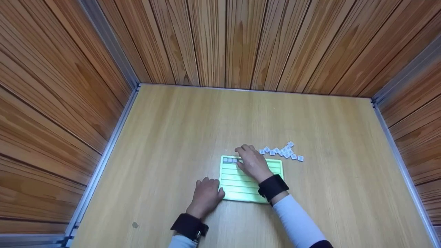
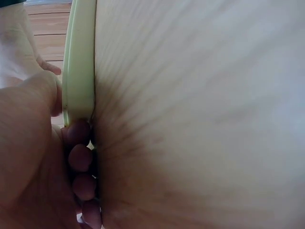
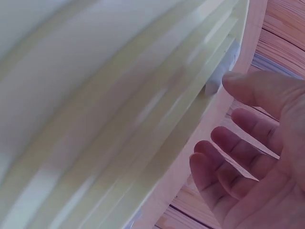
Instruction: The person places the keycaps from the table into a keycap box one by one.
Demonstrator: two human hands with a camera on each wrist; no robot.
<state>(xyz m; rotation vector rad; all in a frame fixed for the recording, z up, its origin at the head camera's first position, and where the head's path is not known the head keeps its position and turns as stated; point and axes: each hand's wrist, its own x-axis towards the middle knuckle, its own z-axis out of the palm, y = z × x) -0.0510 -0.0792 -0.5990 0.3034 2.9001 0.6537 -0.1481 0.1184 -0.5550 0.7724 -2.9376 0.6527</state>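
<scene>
Smooth, grained table (image 1: 165,137) bears a ridged green tray (image 1: 237,189), square tiles (image 1: 230,160) in its far groove, loose tiles (image 1: 283,151) beyond. Left hand (image 1: 206,193) grips the near-left corner, fingers bunched; right hand's (image 1: 254,164) fingers bend loosely apart, thumb against a seated tile.

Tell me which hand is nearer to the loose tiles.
Right: the right hand is over the tray, beside the loose tiles; the left hand is at the tray's near-left corner.

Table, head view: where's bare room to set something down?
Free: table between white tiles and back wall, and left of the left hand, save a grey spot. Crowded: far edge of the green tray, with right hand and tiles.
</scene>
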